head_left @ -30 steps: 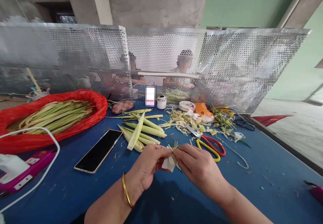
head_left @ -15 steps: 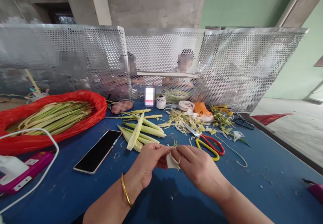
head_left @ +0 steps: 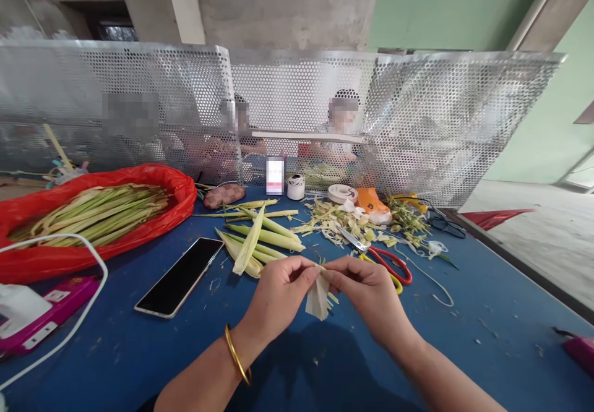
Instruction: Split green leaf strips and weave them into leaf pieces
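My left hand (head_left: 278, 291) and my right hand (head_left: 366, 291) meet over the blue table (head_left: 464, 350), both pinching the top of a small pale folded leaf piece (head_left: 318, 297) that hangs down between them. The left wrist wears a gold bangle (head_left: 237, 356). Just beyond the hands lie several pale green leaf strips (head_left: 257, 239). Red and yellow handled scissors (head_left: 385, 263) rest right behind my right hand.
A red plastic bag of long leaf strips (head_left: 93, 214) sits at the left. A black phone (head_left: 179, 276) lies near it, with a pink power strip and white cable (head_left: 46, 313) at the far left. Leaf scraps (head_left: 352, 220) litter the back. Other people sit behind the perforated metal screen (head_left: 301, 103).
Both hands have lifted slightly, and the leaf piece, bunched between the fingers before, now hangs down longer and flatter from the pinch.
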Motion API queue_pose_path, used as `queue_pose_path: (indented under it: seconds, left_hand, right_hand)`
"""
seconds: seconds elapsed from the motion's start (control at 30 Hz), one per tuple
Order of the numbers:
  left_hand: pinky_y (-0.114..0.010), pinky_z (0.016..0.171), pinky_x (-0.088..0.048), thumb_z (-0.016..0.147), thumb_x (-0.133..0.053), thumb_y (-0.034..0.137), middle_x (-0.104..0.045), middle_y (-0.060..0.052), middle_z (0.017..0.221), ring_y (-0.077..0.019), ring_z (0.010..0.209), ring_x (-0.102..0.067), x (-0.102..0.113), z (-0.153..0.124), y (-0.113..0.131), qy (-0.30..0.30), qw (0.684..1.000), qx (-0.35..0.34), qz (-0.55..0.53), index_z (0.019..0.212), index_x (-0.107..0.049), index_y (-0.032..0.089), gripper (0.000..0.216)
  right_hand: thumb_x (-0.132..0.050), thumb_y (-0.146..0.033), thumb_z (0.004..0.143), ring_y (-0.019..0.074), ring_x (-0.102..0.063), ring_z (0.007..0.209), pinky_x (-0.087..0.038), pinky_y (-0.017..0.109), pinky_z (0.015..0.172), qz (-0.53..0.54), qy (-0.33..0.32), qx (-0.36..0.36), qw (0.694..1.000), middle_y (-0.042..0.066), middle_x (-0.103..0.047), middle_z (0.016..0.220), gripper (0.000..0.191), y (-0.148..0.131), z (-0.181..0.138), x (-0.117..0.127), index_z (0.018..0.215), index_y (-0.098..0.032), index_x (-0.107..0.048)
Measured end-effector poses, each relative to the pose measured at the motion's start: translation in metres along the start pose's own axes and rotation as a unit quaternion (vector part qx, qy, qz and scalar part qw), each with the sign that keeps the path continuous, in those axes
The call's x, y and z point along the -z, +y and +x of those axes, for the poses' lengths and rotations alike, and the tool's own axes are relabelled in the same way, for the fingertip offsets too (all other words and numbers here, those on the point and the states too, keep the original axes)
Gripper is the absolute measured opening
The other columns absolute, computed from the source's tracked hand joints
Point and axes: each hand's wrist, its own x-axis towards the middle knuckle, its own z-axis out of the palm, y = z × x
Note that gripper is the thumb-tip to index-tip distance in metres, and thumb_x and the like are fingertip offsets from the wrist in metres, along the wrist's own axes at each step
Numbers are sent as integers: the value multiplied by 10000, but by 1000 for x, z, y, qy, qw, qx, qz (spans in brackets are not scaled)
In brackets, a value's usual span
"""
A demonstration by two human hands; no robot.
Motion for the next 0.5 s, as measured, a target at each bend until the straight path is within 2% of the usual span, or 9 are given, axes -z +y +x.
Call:
queue_pose_path:
  seconds: [0.13, 0.27, 0.5]
  left_hand:
    - [-202, 531, -396, 793, -623, 388, -661, -5, 640, -115, 570, -526, -3, 1, -2, -8, 997, 52, -58, 784, -729, 169, 243]
    - [-198, 554, -422, 754, -674, 395, -645, 0, 614, -109, 573, -537, -3, 2, -2, -10, 989, 79, -123, 745, -725, 160, 241]
    - [-203, 510, -420, 628, -772, 464, -602, 2, 531, -101, 503, -522, -3, 3, -3, -27, 969, 145, -198, 610, -664, 143, 340]
  right_hand:
    - [-684, -302, 754, 135, -570, 582, -456, 235, 543, -47, 14, 51, 997, 18, -633, 637, 148, 0, -2, 1, 723, -165, -729]
    - [-622, -290, 815, 145, -567, 613, -447, 245, 558, -106, -7, 117, 987, 29, -638, 678, 165, -1, -2, 1, 776, -181, -740]
    - [-618, -243, 813, 133, -539, 579, -414, 228, 516, -133, 31, 146, 980, 19, -615, 656, 143, 3, -4, -4, 727, -183, -714]
